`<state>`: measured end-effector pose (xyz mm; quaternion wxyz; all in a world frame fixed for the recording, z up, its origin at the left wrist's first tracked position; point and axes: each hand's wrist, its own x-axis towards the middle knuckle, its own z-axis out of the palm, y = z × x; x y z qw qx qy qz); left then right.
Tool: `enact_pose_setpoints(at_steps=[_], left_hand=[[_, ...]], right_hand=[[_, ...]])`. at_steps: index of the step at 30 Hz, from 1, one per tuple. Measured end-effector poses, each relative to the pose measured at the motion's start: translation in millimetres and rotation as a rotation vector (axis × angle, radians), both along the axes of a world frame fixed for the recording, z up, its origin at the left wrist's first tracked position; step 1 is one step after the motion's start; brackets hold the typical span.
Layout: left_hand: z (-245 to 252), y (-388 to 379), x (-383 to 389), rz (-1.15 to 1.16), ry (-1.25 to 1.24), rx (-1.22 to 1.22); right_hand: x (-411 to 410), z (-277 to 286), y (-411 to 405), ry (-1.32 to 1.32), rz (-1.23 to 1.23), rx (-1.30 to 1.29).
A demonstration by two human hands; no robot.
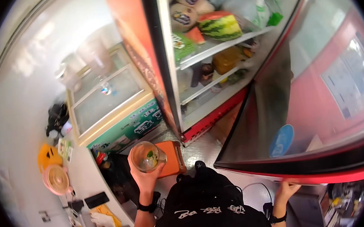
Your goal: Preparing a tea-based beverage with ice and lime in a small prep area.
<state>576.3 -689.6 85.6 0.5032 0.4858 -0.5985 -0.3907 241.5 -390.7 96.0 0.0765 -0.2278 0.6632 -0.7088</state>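
Note:
My left hand [145, 178] is closed around a clear drinking cup [148, 157] with ice and green leaves or lime inside. At the lower right, my right hand [289, 188] grips the red-edged frame of the glass refrigerator door [327, 100], which stands open. Within the upright refrigerator, a cut watermelon [220, 27] lies on a white wire shelf [228, 46] beside plastic bags [247, 7] and round wrapped items [184, 16]. A tub with orange-brown contents [227, 59] sits on the shelf below.
An orange stool [171, 158] stands under the cup. Left of the refrigerator is a chest freezer [109, 100] with glass lids and containers on top. A narrow white counter [85, 174] holds a pink fan [56, 179], a black phone [96, 200] and gloves [102, 219].

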Motion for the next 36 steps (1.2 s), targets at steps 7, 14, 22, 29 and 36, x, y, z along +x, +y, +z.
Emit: enact_pose_setpoints(at_steps=[7, 14, 22, 29, 36], left_hand=[[-12, -40, -47, -0.249, 0.003, 0.01], [-5, -41, -100, -0.461, -0.081, -0.029], [-21, -45, -163, -0.415, -0.341, 0.099], [-25, -67, -240, -0.364, -0.232, 0.136], [-26, -97, -295, -0.541, -0.314, 0.184]], right_hand=[[27, 42, -6, 1.226, -0.818, 0.22], [-56, -54, -196, 0.572, 0.015, 0.454], [-228, -105, -481, 0.816, -0.021, 0.57], [-255, -105, -554, 0.943, -0.016, 0.611], [-299, -80, -572, 0.519, 0.439, 0.086]])
